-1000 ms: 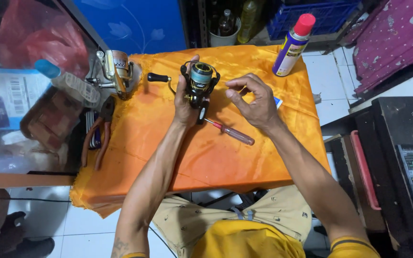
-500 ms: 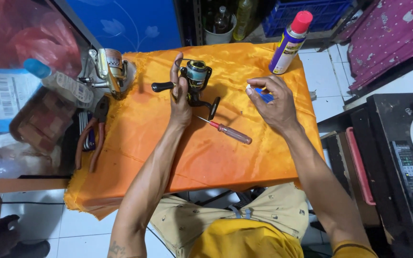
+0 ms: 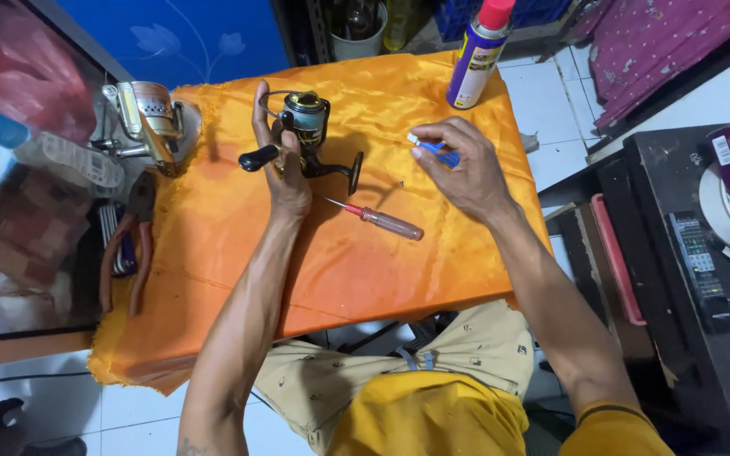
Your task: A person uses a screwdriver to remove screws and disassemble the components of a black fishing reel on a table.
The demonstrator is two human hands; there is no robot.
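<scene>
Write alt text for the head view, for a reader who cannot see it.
Over an orange cloth, the left hand holds a dark fishing reel while the right hand pinches a small blue tool. A red-handled screwdriver lies between them; a spray can stands behind.

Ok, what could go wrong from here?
The fishing reel stands on the slick orange cloth, steadied only by the left hand; it could tip or slide. The right hand pinches a small blue part, easily dropped. The screwdriver lies loose beside the forearm and could be knocked off.
</scene>
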